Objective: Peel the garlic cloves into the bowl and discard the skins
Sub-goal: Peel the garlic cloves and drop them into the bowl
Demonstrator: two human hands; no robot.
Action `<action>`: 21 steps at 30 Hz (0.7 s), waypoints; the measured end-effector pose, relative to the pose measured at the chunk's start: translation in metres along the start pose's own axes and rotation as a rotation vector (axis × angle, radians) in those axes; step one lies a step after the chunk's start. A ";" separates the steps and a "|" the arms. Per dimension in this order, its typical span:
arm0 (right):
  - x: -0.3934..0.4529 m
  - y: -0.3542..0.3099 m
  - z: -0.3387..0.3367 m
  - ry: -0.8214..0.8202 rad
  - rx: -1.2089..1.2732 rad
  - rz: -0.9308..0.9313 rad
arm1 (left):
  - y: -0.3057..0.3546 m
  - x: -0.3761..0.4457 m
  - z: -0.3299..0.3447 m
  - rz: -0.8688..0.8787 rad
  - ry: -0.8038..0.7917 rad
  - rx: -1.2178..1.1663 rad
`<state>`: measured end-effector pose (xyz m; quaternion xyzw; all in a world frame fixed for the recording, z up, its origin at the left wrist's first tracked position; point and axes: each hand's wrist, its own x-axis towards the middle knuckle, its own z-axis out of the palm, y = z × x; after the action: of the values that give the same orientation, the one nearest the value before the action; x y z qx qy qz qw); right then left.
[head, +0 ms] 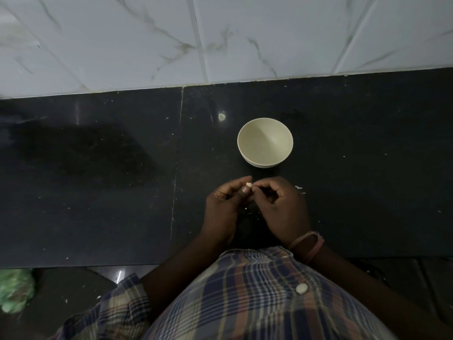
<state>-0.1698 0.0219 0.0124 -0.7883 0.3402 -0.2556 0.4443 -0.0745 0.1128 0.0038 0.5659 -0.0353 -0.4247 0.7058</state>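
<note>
Nearest, a checked shirt (pixel 257 298) with a pale button (pixel 301 288), filling the lower middle of the view. To the lower left, off the edge of the worktop, a blurred green bundle (pixel 14 290); too soft to tell what it is.

Just beyond the shirt, both hands close together above the dark stone worktop (pixel 98 180). Left hand (pixel 224 207) with fingers curled, thumb and forefinger pinching a small pale garlic clove (pixel 249 185) at its tip. Right hand (pixel 282 207) also curled, fingertips meeting the same clove from the other side, pinching at it; a reddish band (pixel 306 242) round that wrist. How much skin remains on the clove cannot be told at this size.

Under and beside the hands, a few white skin scraps (pixel 298 187) scattered on the worktop, some just right of the right hand, some below the gap between the two hands.

Further out, a cream bowl (pixel 265 142) standing upright on the worktop, near the hands but apart from them, nothing visible inside.

Furthest, a white marble-patterned tiled wall (pixel 220 38) along the back edge of the worktop.
</note>
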 end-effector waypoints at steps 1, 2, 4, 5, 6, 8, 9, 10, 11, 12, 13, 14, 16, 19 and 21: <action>0.000 -0.001 0.000 0.002 0.010 0.011 | 0.000 0.000 0.000 -0.008 -0.008 -0.008; 0.000 -0.001 -0.001 0.002 0.021 0.024 | -0.001 0.000 -0.001 -0.011 -0.014 -0.012; 0.000 -0.002 -0.001 0.003 0.034 0.027 | -0.001 0.000 -0.001 -0.013 -0.020 -0.018; 0.000 -0.003 0.000 0.006 0.041 0.021 | -0.001 0.000 -0.001 -0.011 -0.018 -0.018; 0.000 -0.003 0.000 0.011 0.047 0.015 | -0.001 0.000 -0.002 -0.005 -0.016 -0.013; 0.000 -0.003 0.000 0.019 0.049 0.010 | -0.001 0.000 -0.003 0.017 -0.007 0.003; 0.000 -0.003 0.000 0.021 0.047 0.011 | -0.001 0.000 -0.004 0.029 -0.004 0.012; 0.000 -0.003 -0.001 0.024 0.049 0.014 | 0.000 0.000 -0.006 0.039 -0.001 0.023; 0.000 -0.004 -0.001 0.028 0.054 0.018 | 0.000 0.000 -0.006 0.046 -0.001 0.033; 0.000 -0.004 -0.001 0.032 0.062 0.025 | 0.001 0.000 -0.006 0.049 0.000 0.042; 0.000 -0.004 -0.002 0.034 0.071 0.033 | 0.001 0.000 -0.006 0.048 0.003 0.049; 0.000 -0.005 -0.002 0.032 0.079 0.044 | 0.001 -0.001 -0.006 0.047 0.008 0.052; 0.001 -0.004 -0.002 0.024 0.102 0.076 | 0.002 -0.001 -0.004 0.044 0.009 0.048; -0.001 -0.004 -0.002 0.021 0.115 0.103 | 0.002 -0.002 -0.003 0.049 -0.012 0.048; -0.001 -0.003 -0.002 0.017 0.117 0.108 | 0.002 -0.001 -0.003 0.043 -0.013 0.040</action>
<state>-0.1711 0.0227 0.0165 -0.7393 0.3707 -0.2572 0.4998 -0.0727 0.1158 0.0047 0.5763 -0.0602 -0.4123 0.7030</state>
